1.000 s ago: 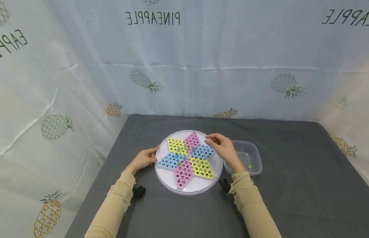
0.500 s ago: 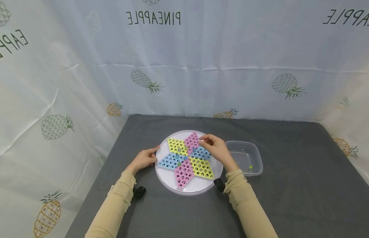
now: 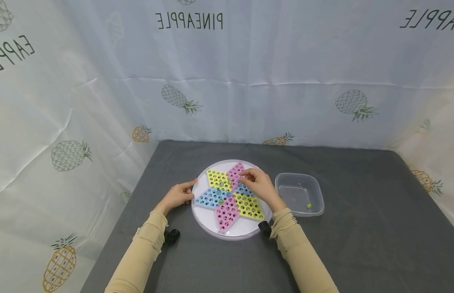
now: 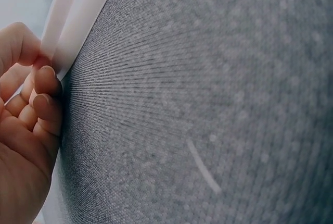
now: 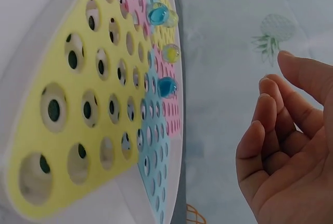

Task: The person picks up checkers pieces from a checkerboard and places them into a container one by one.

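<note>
Head view: round game board (image 3: 212,221) lies mid-surface (image 3: 358,244); left hand (image 3: 176,196) grips its left rim, right hand (image 3: 261,186) hovers over the star. Left wrist view: fingers (image 4: 44,86) pinch the white rim. Right wrist view: right-hand fingers (image 5: 270,130) loosely curled, holding nothing, beside marbles (image 5: 157,13).

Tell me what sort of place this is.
Probably a makeshift recording booth rather than a lived-in room: white pineapple-print curtains close in three sides of a grey cloth-covered table. On it sit only a round marble game board and a clear plastic tub.
</note>
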The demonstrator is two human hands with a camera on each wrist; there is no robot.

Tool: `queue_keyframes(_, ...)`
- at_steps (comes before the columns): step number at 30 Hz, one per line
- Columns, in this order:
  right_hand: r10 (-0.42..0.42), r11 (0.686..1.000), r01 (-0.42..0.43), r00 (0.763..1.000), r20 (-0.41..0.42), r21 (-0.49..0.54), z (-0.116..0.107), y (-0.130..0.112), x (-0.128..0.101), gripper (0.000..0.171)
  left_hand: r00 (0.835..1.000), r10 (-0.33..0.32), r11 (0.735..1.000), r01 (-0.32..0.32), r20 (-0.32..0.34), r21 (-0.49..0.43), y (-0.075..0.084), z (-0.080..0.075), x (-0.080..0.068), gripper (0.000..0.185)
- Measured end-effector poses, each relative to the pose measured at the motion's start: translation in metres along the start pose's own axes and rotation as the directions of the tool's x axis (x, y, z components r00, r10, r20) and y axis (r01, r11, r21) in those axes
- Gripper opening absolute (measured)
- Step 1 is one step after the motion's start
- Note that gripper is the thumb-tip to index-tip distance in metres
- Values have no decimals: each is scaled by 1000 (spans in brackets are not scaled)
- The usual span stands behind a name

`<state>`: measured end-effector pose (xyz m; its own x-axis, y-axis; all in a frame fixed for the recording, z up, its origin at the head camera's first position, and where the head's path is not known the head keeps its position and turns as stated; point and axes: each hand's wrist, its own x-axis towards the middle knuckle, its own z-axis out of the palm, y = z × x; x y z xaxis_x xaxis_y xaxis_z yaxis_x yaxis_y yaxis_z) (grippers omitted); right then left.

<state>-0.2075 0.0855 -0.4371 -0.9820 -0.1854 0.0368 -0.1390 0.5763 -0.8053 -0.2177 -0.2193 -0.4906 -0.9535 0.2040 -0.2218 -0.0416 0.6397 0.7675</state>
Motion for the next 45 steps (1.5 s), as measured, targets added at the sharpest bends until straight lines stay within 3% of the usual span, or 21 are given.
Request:
queue_keyframes(9, 37, 999, -37, 999, -39, 3, 8, -2, 2, 26, 1000, 13, 1000, -13, -6, -7, 3, -2, 0, 65)
queue_keyframes(19, 83, 994, -82, 997, 5, -65, 24, 8, 7, 25, 1000, 17, 1000, -17, -5, 0, 0, 0, -2, 64)
queue_keyframes(30, 78, 994, -78, 997, -1, -77, 25, 12, 9, 27, 1000, 20, 1000, -20, -7, -16, 0, 1, -2, 65)
queue_keyframes(45, 137, 989, -134, 990, 39, -68, 28, 24, 17, 25, 999, 51, 998, -52, -19, -39, -2, 1, -3, 64)
